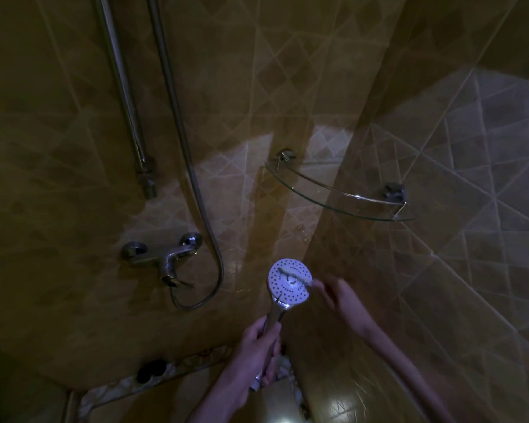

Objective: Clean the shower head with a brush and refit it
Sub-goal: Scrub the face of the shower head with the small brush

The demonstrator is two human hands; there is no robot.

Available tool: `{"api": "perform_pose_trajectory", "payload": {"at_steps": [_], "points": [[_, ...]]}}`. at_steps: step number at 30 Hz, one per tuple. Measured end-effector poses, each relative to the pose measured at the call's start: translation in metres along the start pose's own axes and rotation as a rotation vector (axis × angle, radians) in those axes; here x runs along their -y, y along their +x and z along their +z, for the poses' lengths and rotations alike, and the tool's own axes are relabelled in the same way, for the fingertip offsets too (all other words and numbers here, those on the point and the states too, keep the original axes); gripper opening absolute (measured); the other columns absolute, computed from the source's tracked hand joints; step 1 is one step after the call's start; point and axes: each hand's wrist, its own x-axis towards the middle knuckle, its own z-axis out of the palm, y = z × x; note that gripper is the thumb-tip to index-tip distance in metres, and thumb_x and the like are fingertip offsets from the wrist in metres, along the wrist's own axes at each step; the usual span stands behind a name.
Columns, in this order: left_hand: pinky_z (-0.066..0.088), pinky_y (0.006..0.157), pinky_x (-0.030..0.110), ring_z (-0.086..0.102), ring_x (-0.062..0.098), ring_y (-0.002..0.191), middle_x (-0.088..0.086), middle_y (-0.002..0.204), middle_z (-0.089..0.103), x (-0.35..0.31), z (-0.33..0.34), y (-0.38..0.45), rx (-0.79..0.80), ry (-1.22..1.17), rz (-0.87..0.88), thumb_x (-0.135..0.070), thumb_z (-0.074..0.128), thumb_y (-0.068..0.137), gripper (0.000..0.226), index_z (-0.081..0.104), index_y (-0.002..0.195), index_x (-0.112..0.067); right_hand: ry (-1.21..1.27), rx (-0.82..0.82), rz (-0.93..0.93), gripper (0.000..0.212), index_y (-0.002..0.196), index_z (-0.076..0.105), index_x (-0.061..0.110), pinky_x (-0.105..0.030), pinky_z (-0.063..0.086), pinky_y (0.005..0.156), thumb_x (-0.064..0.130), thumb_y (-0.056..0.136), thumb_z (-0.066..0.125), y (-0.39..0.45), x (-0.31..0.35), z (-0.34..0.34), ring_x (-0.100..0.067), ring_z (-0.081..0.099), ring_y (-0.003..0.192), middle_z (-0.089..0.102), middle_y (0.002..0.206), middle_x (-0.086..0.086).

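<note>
The round white shower head (pixel 284 288), dotted with nozzle holes, faces up toward me in the lower middle of the dim shower stall. My left hand (pixel 257 346) grips its chrome handle from below. My right hand (pixel 336 296) holds a small brush (pixel 295 275) by its handle. The brush's bristle end lies across the upper part of the spray face. The hose (pixel 208 227) runs from the handle's lower end in a loop past the mixer tap and up the wall.
A chrome mixer tap (pixel 168 254) sits on the tiled wall at left. The riser rail (pixel 126 96) stands above it. A glass corner shelf (pixel 333 193) juts out at upper right of my hands. A pebble-tiled floor strip and a dark drain (pixel 150 372) lie below.
</note>
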Motion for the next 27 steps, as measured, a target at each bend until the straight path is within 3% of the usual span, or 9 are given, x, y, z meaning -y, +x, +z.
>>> {"api": "perform_pose_trajectory", "payload": {"at_steps": [2, 4, 8, 10, 13, 16, 20, 23, 27], "points": [[0.022, 0.031, 0.013, 0.031, 0.012, 0.026, 0.002, 0.051, 0.041, 0.002, -0.001, 0.003, -0.017, -0.013, -0.010, -0.019, 0.047, 0.099, 0.029, 0.045, 0.109, 0.008, 0.028, 0.132, -0.085, 0.023, 0.073, 0.060, 0.024, -0.001, 0.030, 0.053, 0.023, 0.095, 0.054, -0.012, 0.017, 0.001, 0.013, 0.055, 0.055, 0.047, 0.049, 0.023], [0.023, 0.031, 0.012, 0.031, 0.012, 0.026, 0.002, 0.051, 0.042, 0.005, -0.003, 0.004, -0.028, -0.022, -0.019, -0.019, 0.047, 0.098, 0.028, 0.046, 0.109, 0.007, 0.032, 0.137, -0.137, 0.022, 0.077, 0.063, 0.014, -0.002, 0.029, 0.052, 0.023, 0.095, 0.055, -0.009, 0.014, 0.001, 0.016, 0.050, 0.050, 0.041, 0.050, 0.025], [0.022, 0.032, 0.015, 0.032, 0.013, 0.029, 0.001, 0.054, 0.043, 0.007, -0.004, 0.002, -0.012, -0.013, -0.026, -0.024, 0.048, 0.098, 0.024, 0.052, 0.105, -0.002, 0.163, 0.003, -0.023, 0.018, 0.102, 0.058, -0.006, -0.017, 0.036, 0.075, 0.009, 0.096, 0.050, 0.016, 0.000, 0.001, -0.006, 0.051, 0.089, 0.056, 0.093, -0.005], [0.023, 0.031, 0.014, 0.032, 0.013, 0.028, 0.002, 0.054, 0.043, 0.005, -0.003, 0.001, -0.014, -0.017, -0.019, -0.023, 0.048, 0.098, 0.023, 0.051, 0.105, -0.001, 0.094, -0.005, -0.064, 0.017, 0.104, 0.060, -0.001, -0.015, 0.039, 0.075, 0.012, 0.096, 0.051, 0.017, 0.006, -0.005, -0.001, 0.052, 0.085, 0.058, 0.091, -0.005], [0.023, 0.031, 0.013, 0.031, 0.013, 0.028, 0.003, 0.053, 0.042, 0.003, -0.003, -0.001, -0.024, -0.020, -0.016, -0.023, 0.047, 0.099, 0.030, 0.046, 0.107, 0.006, -0.061, 0.176, -0.213, 0.025, 0.089, 0.067, 0.021, -0.002, 0.034, 0.054, 0.036, 0.096, 0.048, 0.005, 0.021, -0.005, 0.010, 0.053, 0.056, 0.049, 0.058, 0.017], [0.023, 0.031, 0.013, 0.031, 0.013, 0.030, 0.003, 0.053, 0.041, 0.003, -0.003, -0.003, -0.021, -0.004, -0.026, -0.022, 0.047, 0.099, 0.032, 0.045, 0.108, 0.008, -0.057, 0.213, -0.234, 0.026, 0.074, 0.057, 0.032, -0.003, 0.031, 0.050, 0.037, 0.097, 0.046, 0.005, 0.018, -0.004, 0.007, 0.054, 0.056, 0.047, 0.056, 0.015], [0.024, 0.029, 0.014, 0.033, 0.012, 0.029, 0.004, 0.054, 0.043, 0.005, -0.003, -0.005, 0.000, 0.001, -0.032, -0.022, 0.048, 0.098, 0.031, 0.047, 0.110, 0.006, 0.184, 0.037, 0.040, 0.018, 0.099, 0.058, 0.005, -0.002, 0.037, 0.061, 0.012, 0.100, 0.042, 0.017, 0.012, -0.010, 0.002, 0.053, 0.070, 0.052, 0.080, 0.014], [0.024, 0.030, 0.014, 0.035, 0.012, 0.029, 0.004, 0.053, 0.045, 0.007, -0.002, -0.004, -0.015, 0.013, -0.046, -0.021, 0.048, 0.098, 0.029, 0.048, 0.111, 0.004, -0.046, 0.132, -0.169, 0.022, 0.082, 0.062, 0.025, -0.004, 0.034, 0.053, 0.028, 0.098, 0.047, 0.004, 0.021, -0.006, 0.006, 0.055, 0.057, 0.050, 0.061, 0.016], [0.024, 0.029, 0.014, 0.036, 0.012, 0.028, 0.002, 0.053, 0.046, 0.009, -0.002, -0.002, -0.022, 0.042, -0.048, -0.022, 0.048, 0.098, 0.027, 0.050, 0.110, 0.002, -0.137, 0.137, -0.160, 0.025, 0.087, 0.067, 0.017, -0.010, 0.034, 0.054, 0.033, 0.096, 0.050, 0.012, -0.003, 0.009, -0.005, 0.057, 0.058, 0.057, 0.062, 0.006]]}}
